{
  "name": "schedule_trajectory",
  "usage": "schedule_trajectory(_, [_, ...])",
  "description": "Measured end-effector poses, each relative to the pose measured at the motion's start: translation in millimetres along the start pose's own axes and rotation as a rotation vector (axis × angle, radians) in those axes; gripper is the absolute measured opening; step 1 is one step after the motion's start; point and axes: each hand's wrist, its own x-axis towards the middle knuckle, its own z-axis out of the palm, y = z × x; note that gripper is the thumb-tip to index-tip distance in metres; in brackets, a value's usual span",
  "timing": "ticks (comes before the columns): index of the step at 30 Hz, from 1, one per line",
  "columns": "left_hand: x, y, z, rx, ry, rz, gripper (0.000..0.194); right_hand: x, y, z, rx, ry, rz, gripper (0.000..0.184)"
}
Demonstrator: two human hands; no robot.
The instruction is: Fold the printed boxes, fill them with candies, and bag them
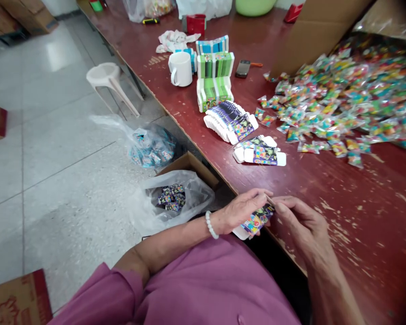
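Note:
A small printed candy box (257,220), black and purple with bright pictures, is held over the table's near edge. My left hand (242,210), with a pale bead bracelet at its wrist, is closed around it. The fingertips of my right hand (299,216) pinch the box's upper right end. A white flap sticks out at the lower left end. Beyond my hands, several flat boxes of the same print (264,153) lie on the red table (291,180). Behind those, a fanned stack of flat boxes (230,119) leans towards green-striped cartons (215,65).
Wrapped candies (341,104) are heaped at the right, beside a cardboard carton (314,36). A white mug (181,69) and a phone (243,68) stand farther back. Left of the table, an open plastic bag (192,194) holds several boxes, near a blue-tinted bag (152,146) and a stool (103,74).

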Motion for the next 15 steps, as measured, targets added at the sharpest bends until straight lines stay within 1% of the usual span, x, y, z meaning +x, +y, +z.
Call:
schedule_trajectory(2, [0, 3, 0.8, 0.130, 0.040, 0.086, 0.051, 1, -4, 0, 0.036, 0.003, 0.050, 0.015])
schedule_trajectory(5, [1, 8, -0.4, 0.379, 0.044, 0.251, 0.052, 3, -8, 2, 0.076, -0.004, 0.093, 0.020])
schedule_trajectory(7, [2, 9, -1.7, 0.485, 0.037, 0.331, 0.050, 5, -6, 3, 0.086, 0.007, 0.099, 0.024])
schedule_trajectory(9, [2, 9, -2.2, 0.502, 0.018, 0.351, 0.050, 5, -2, 3, 0.122, 0.023, 0.119, 0.025])
schedule_trajectory(13, [2, 8, -0.9, 0.455, -0.027, 0.334, 0.052, 7, 7, -3, 0.221, 0.014, 0.202, 0.018])
schedule_trajectory(15, [2, 8, -0.9, 0.442, -0.035, 0.337, 0.051, 7, 9, -5, 0.228, 0.006, 0.207, 0.016])
